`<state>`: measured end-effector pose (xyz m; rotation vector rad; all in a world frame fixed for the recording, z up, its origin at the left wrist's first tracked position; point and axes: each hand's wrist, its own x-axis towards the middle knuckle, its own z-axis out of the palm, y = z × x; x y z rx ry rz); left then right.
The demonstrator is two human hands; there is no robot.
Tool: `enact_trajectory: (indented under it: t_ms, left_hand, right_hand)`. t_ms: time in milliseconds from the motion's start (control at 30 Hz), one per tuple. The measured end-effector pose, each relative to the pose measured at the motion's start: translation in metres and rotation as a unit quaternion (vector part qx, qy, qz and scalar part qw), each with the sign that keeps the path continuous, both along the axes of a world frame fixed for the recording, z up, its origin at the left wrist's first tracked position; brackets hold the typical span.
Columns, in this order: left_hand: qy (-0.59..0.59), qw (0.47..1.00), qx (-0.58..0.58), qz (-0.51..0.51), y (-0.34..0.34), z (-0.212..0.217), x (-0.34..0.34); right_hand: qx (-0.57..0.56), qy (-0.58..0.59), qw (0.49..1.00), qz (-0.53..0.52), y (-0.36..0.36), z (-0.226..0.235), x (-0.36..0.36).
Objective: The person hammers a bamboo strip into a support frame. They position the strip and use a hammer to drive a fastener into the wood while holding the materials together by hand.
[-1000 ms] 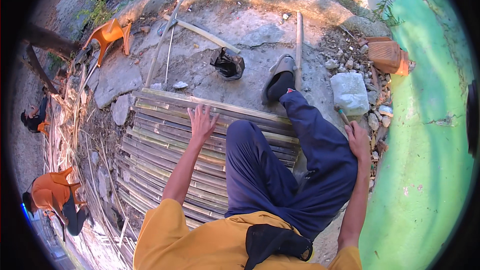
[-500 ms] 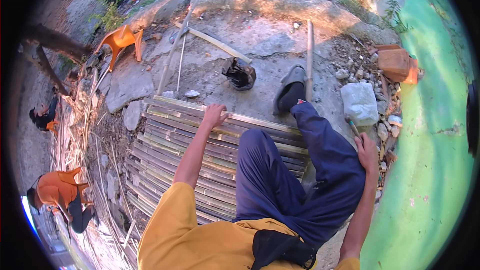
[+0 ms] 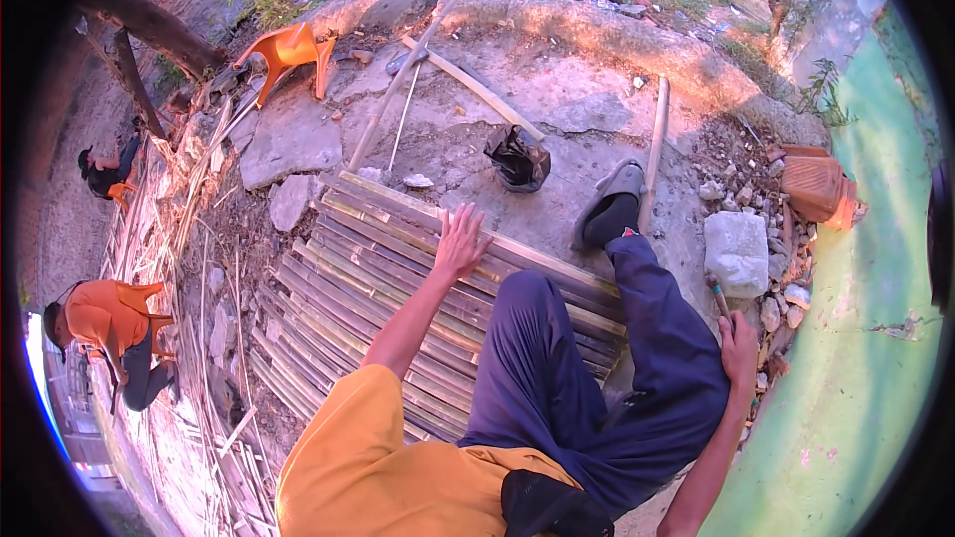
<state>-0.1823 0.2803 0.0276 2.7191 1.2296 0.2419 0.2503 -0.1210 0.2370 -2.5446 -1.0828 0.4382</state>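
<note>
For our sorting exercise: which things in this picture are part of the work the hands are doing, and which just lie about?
In use:
left hand, flat on the bamboo mat
right hand, on a tool handle

Lying about:
orange chair
white block
black bag
pole

Outdoor bamboo work yard: split bamboo slats (image 3: 398, 268), rubble (image 3: 771, 278), dirt ground.

An orange plastic chair (image 3: 288, 52) lies tipped beyond a black bag (image 3: 517, 159).
</note>
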Motion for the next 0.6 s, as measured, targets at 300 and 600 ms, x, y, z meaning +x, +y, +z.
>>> enact_trajectory:
  t_ms: [300,600]
  left_hand:
    - [0.025,0.999,-0.037,-0.024,-0.046,0.008,-0.001]
    - [0.028,0.999,-0.037,-0.016,-0.060,0.000,-0.015]
  right_hand:
    - [0.007,-0.007,1.000,0.021,-0.010,-0.020,0.017]
    - [0.022,-0.018,1.000,0.013,-0.007,-0.014,0.007]
